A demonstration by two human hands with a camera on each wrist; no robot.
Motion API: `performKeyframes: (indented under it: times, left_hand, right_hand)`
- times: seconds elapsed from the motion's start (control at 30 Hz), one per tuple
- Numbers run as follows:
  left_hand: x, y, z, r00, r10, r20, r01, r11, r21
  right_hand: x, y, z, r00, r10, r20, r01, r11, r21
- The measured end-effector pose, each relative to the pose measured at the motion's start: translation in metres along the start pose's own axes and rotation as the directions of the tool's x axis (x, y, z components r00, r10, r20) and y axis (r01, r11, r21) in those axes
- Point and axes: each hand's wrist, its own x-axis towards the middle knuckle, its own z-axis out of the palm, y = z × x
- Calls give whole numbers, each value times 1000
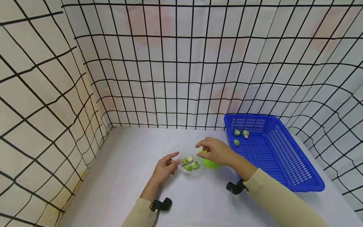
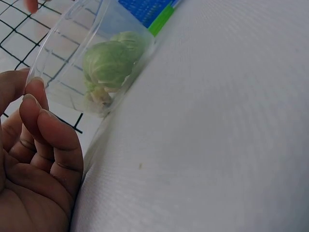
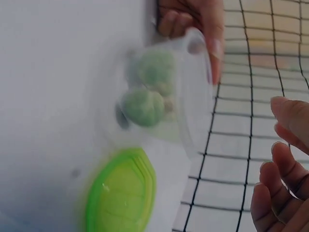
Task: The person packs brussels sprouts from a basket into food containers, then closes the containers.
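Observation:
A clear plastic bowl [image 1: 189, 174] with several Brussels sprouts [image 1: 194, 165] stands on the white table. My left hand [image 1: 165, 167] is at the bowl's left side, index finger and thumb at the rim. In the left wrist view those fingertips [image 2: 35, 92] touch the rim; no pinch on it shows. Beyond the bowl, my right hand [image 1: 216, 151] hovers over a bright green plastic dish [image 1: 212, 164], fingers loosely bent. It holds nothing in the right wrist view, where the green dish [image 3: 123, 193] lies apart from that hand.
A blue perforated basket [image 1: 283, 167] sits at the right of the table, with a few Brussels sprouts [image 1: 245, 133] in its far left corner. Black netting [image 1: 184, 82] surrounds the table at the back and both sides. The white tabletop [image 1: 113, 176] stretches out left of the hands.

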Motion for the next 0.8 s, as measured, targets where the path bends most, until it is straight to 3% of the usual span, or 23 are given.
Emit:
performKeyframes:
  times: [0.27,0.53,0.8]
  left_hand:
    - [2,-6,-3,1000,14,7,-14,1000,-17]
    - [4,-8,-3,1000,6,14,-6,1000,-21]
    - [3,-10,-4,999,23,36,-23,1000,-19]
  right_hand:
    - [-8,25,-28,990,77,-121,-69,996,64]
    - [-17,52,-54,970,172,-172,-162,984,74]
    - [-28,81,-62,948,254,-194,-240,966,92]
